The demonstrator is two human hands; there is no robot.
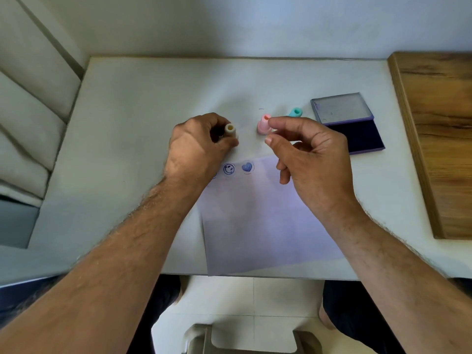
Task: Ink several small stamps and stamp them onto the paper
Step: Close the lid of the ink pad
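Left of centre, the left hand (196, 146) has its fingers closed round a cream stamp (230, 130), held at the table (122, 139) just above the paper (258, 226). Two blue prints — a smiley (228, 169) and a heart (247, 167) — sit on the sheet. The right hand (309, 159) is loosely open, thumb and forefinger almost at the pink stamp (264, 125). These stamps look light and rigid; pinch the narrow neck. Further right lie a teal stamp (295, 112) and the open ink pad (357, 135).

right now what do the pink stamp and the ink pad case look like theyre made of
Pink stamp: likely matte moulded plastic or rubber, given its smooth, even pastel surface. Ink pad case: seemingly hard glossy plastic, with a clear, reflective lid and a dark blue, felt-like pad.
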